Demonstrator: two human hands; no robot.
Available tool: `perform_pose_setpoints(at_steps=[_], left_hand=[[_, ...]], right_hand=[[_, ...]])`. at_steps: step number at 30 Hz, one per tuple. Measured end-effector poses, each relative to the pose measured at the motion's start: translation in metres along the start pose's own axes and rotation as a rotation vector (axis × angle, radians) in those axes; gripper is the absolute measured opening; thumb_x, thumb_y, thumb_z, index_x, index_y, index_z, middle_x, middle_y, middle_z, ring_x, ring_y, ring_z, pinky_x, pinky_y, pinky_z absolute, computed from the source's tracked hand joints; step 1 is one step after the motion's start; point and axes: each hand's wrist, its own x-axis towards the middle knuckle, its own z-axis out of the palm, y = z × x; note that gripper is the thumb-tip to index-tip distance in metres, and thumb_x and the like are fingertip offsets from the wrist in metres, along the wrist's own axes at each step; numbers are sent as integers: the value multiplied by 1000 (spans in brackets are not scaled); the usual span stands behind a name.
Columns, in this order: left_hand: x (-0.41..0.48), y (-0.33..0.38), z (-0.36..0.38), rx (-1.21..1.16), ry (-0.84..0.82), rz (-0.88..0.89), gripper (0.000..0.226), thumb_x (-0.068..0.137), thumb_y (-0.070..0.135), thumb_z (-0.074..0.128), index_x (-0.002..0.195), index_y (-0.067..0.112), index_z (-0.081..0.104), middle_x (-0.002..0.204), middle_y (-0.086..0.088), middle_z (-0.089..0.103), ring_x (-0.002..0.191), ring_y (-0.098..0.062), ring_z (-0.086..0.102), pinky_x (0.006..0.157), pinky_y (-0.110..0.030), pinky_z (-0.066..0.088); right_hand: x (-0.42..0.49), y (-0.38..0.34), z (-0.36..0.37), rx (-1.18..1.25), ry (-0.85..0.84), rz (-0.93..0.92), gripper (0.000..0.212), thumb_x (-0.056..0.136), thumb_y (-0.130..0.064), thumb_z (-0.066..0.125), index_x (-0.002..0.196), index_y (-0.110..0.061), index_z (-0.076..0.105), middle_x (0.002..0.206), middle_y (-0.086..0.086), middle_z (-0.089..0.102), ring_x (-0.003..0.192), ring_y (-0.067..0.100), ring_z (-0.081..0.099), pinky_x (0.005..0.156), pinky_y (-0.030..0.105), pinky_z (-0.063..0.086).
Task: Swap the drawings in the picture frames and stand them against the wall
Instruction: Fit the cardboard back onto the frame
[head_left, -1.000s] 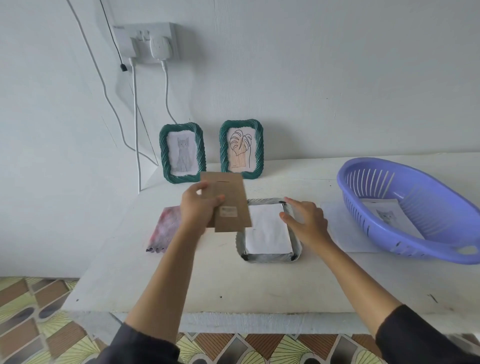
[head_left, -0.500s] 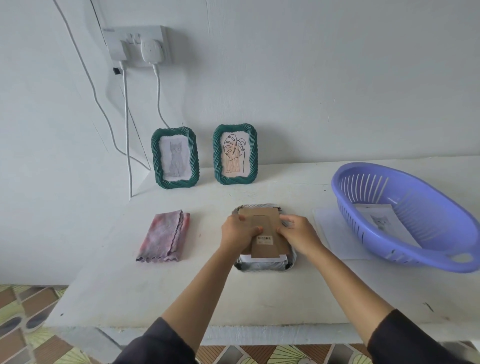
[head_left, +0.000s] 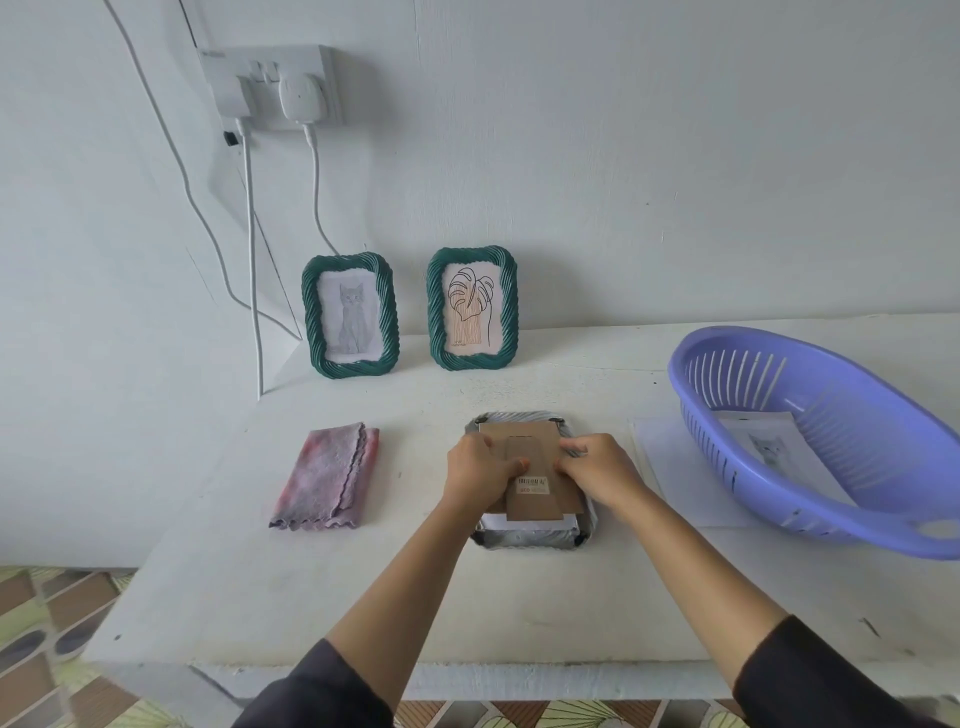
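The grey frame (head_left: 524, 540) lies face down on the counter (head_left: 415, 597), in front of the two green frames (head_left: 387, 322) that are stood against the wall; a white sheet (head_left: 519, 521) is seen inside it, and the brown backing board (head_left: 535, 441) is laid on top. The board is held at its side edges by the left hand (head_left: 478, 473) and the right hand (head_left: 597, 470), with the fingers bent around it. The board is judged light and stiff, yet easily creased; it is best pressed down near the corners. The frame may carry glass, so it should be lifted by its thick rim; the thin sheet can slip.
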Motion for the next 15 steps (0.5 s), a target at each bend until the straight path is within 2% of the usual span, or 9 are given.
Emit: perform_pose_setpoints(at_steps=[8,11,15], left_hand=[[-2,1,-1,34,-14,5,52,82,26,70,123,1,52,124,-14,58,112,-27,55,84,-28,44],[-2,2,-1,38,-24,9,47,83,25,68,120,0,54,122,-14,59,112,-27,56,80,-26,42],[-1,2,-1,63,-23,15,50,83,27,68,122,1,53,123,-13,59,112,-26,55,79,-25,41]], right_hand=[[1,0,0,4,26,23,28,82,-12,53,104,-10,70,107,6,71,99,27,64,88,40,50],[3,2,1,-4,28,30,27,81,-13,54,100,-4,70,105,13,71,99,31,64,87,44,50],[5,2,1,-7,41,36,30,81,-14,55,104,3,64,109,19,67,104,34,61,90,47,49]])
